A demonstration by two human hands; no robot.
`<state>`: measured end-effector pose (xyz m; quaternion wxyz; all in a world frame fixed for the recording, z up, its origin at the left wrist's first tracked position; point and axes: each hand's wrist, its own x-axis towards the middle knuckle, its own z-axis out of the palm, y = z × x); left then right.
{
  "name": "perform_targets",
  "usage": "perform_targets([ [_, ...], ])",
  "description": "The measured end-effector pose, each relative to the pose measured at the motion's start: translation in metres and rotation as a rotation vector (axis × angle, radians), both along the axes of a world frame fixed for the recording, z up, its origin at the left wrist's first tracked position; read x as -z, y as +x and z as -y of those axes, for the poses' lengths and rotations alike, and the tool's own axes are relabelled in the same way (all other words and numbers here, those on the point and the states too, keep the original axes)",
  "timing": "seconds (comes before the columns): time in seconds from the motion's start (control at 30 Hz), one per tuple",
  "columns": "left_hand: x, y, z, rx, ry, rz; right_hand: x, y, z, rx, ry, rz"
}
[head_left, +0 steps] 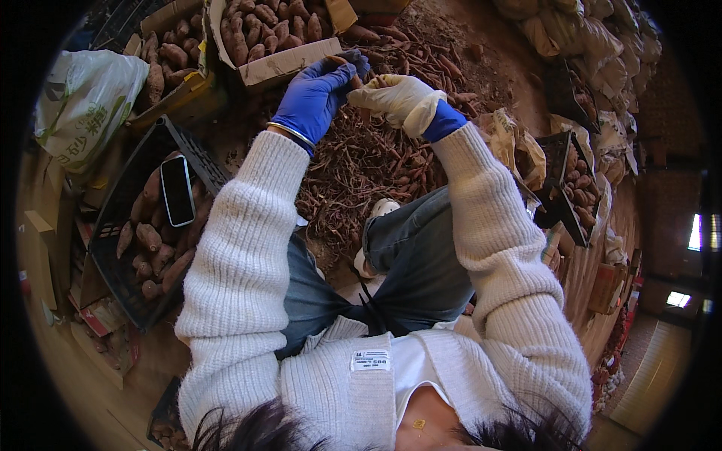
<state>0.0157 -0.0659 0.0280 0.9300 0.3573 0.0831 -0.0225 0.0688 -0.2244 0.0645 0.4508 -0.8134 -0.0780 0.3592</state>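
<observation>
My left hand [320,96] wears a blue glove and reaches forward past the pile, its fingers closed. Beside it, my right hand [397,101] has a whitish glove over a blue one, and its fingers are pinched together. Between the two hands shows part of a slim reddish-brown sweet potato root [357,81]; the fingers cover most of it, and its full shape is hidden. Beneath both hands spreads a heap of thin sweet potato roots [353,169]. Larger sweet potatoes [391,34] lie on the ground just beyond.
A cardboard box [289,64] of sweet potatoes stands ahead. At left, a black crate [124,259] holds sweet potatoes with a phone [177,191] on top, near a white plastic bag [90,105]. Another black crate [553,199] and stacked sacks [579,41] line the right.
</observation>
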Motion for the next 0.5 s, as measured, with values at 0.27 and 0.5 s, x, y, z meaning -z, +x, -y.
perform_targets([
  [0.27,0.0,0.004,0.0,-0.08,0.149,-0.039,0.013,0.008,0.002,-0.102,-0.12,0.164],
  [0.5,0.022,0.012,-0.011,-0.377,1.27,0.215,-0.006,-0.013,-0.007,-0.066,-0.172,0.063],
])
